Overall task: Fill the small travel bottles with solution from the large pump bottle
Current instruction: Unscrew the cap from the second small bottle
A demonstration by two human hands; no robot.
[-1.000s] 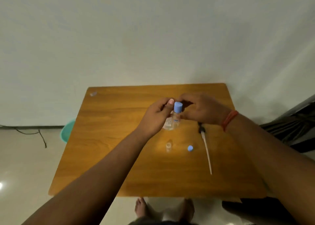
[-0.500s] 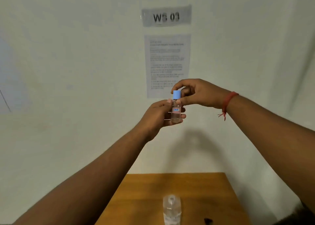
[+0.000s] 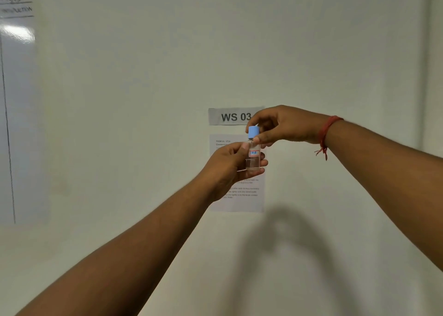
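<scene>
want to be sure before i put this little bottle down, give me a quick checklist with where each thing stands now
1. Small bottle held upright: ok.
2. Left hand grips the bottle's body: ok.
3. Blue cap sits on the neck, pinched by the right hand: ok.
4. Cap fully tight: cannot tell.
5. Liquid inside: ok, clear liquid shows in the lower part.
6. Table spot to set it on: cannot tell, the table is out of view.

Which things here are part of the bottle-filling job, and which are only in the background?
Job:
small travel bottle
blue cap
left hand
right hand

Background:
WS 03 sign
printed sheet
whiteboard
</scene>
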